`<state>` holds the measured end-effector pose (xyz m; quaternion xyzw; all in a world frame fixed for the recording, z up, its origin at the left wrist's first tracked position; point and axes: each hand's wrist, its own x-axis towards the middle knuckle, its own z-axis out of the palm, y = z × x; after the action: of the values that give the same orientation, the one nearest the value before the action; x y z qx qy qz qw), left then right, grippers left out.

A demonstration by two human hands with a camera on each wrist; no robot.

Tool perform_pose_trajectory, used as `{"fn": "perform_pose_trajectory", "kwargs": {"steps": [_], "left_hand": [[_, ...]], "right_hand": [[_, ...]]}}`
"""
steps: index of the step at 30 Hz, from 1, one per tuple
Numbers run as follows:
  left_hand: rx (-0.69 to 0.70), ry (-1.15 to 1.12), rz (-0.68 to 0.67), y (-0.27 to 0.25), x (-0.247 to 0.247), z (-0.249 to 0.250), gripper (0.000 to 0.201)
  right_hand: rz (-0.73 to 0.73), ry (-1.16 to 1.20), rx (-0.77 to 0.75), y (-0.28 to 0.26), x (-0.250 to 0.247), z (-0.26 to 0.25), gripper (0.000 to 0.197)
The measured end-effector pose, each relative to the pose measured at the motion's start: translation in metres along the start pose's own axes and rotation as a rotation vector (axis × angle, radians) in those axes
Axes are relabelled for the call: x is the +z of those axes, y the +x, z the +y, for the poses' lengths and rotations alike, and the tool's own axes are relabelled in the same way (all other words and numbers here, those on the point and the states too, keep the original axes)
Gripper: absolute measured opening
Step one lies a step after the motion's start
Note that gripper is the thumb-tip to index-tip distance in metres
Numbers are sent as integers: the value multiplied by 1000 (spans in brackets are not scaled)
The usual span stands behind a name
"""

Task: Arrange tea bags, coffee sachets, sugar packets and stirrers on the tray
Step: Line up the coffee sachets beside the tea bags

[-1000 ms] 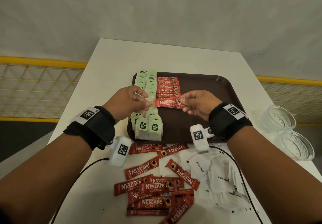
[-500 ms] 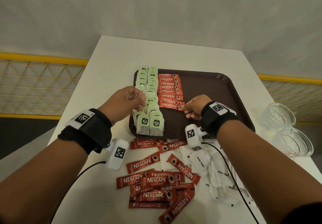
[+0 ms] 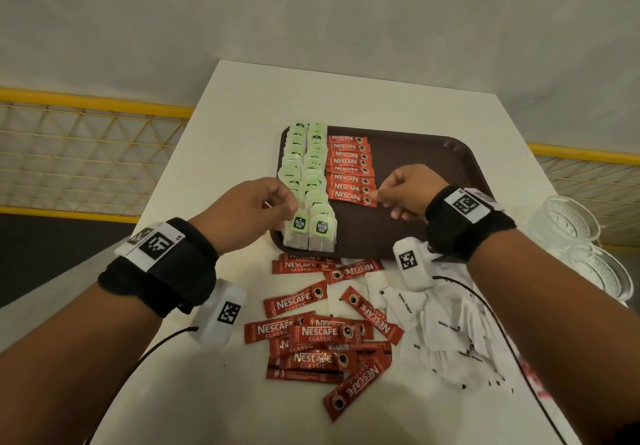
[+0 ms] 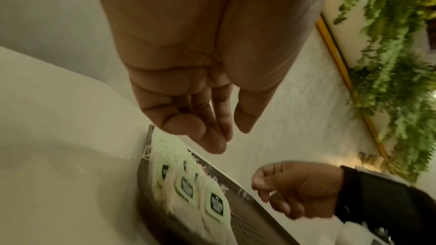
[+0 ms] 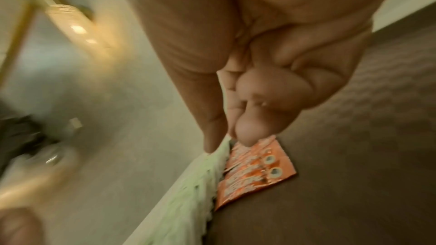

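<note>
I see my right hand (image 3: pixel 405 193) over the brown tray (image 3: pixel 433 153), its curled fingertips touching the right end of the nearest coffee sachet (image 3: pixel 351 197) in the red column, though I cannot tell if they pinch it. My left hand (image 3: pixel 249 216) hangs loosely open, holding nothing, just beside the two rows of tea bags (image 3: pixel 308 181) at the tray's left edge.

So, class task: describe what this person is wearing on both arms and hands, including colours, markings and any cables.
Both forearms are bare, with no sleeves or gloves. The left hand and the right hand each have a wide black wrist band topped by a white tag printed with a black square code. A white camera unit, also code-marked, hangs under each wrist, trailing a thin black cable.
</note>
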<state>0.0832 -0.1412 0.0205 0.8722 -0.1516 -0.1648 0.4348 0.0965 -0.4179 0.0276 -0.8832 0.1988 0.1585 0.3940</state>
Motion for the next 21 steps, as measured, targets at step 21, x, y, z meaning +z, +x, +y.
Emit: {"fn": "perform_pose_trajectory", "kwargs": {"steps": [21], "left_hand": [[35,694,-313,-87,69,-23,45]], "right_hand": [[-270,-824,-520,-132,106,27,29]]}}
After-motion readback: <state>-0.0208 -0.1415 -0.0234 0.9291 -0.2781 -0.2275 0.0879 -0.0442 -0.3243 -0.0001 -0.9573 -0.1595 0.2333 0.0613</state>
